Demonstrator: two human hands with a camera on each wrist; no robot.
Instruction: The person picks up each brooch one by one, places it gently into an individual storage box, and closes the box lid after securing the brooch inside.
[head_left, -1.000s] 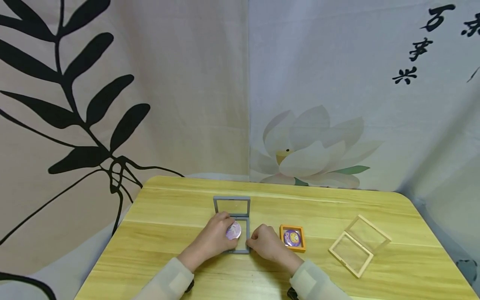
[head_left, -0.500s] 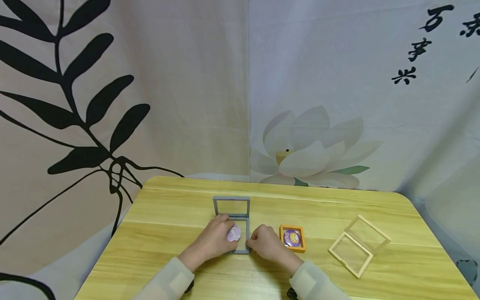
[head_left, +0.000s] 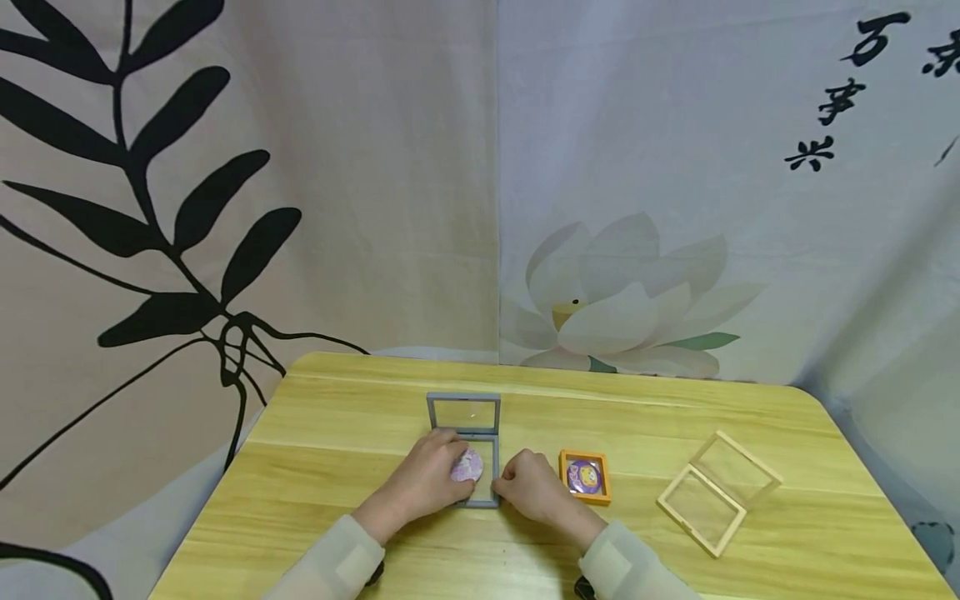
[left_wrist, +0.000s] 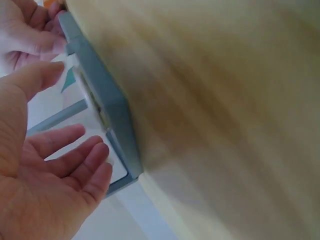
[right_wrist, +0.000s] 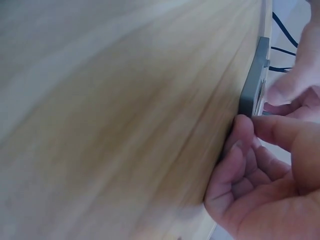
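A grey hinged display frame lies unfolded on the wooden table, its lid raised on the far side and clear film inside it. Over the lower half, my left hand holds a round pinkish-purple badge between thumb and fingers. The left wrist view shows the badge's pale rim right at the frame's film, thumb on one side and fingers on the other. My right hand pinches the frame's right edge near its front corner; in the right wrist view, thumb and forefinger meet at that corner.
To the right of my right hand sits a small orange frame with a purple round badge inside. Farther right lies an unfolded pale wooden-coloured frame. A printed curtain hangs behind the table.
The badge in my left hand has tipped slightly, so its side rim no longer shows in the head view. My right hand keeps its place at the frame's edge.
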